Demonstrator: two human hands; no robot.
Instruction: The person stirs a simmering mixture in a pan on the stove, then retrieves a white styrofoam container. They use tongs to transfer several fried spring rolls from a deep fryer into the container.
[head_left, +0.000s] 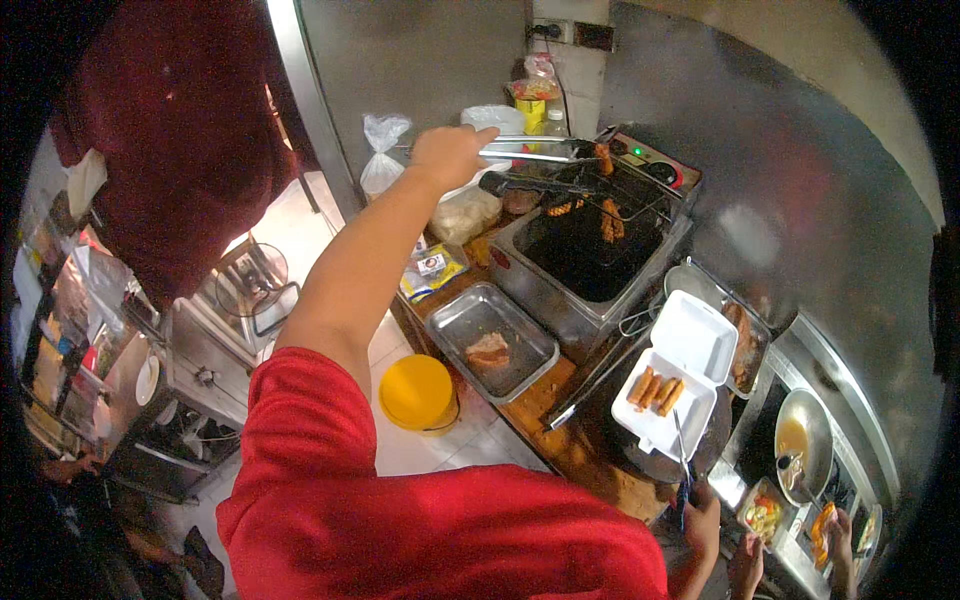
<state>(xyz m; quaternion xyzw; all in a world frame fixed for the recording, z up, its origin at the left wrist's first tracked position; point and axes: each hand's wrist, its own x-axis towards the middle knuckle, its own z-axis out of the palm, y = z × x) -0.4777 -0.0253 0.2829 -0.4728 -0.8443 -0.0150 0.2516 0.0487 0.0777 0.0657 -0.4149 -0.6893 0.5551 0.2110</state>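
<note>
My left hand (450, 156) reaches forward, closed on long metal tongs (536, 148). Their tips hold a browned fried piece (604, 160) above the back of a deep fryer (517, 262). More fried pieces (611, 223) lie in the black fryer basket, whose dark handle (506, 183) points left. At the lower right, my right hand (701, 521) grips a thin metal utensil (680, 442) with a blue handle; its exact kind is unclear. Its tip is over an open white foam box (694, 420) holding several fried rolls (655, 391).
A metal tray (495, 390) with a piece of food stands left of the foam box. A yellow bucket (416, 394) is on the floor. At right, a co-worker's hands (840, 532) are near a wok (802, 442) and a vegetable container (763, 515). A person in dark red stands at left.
</note>
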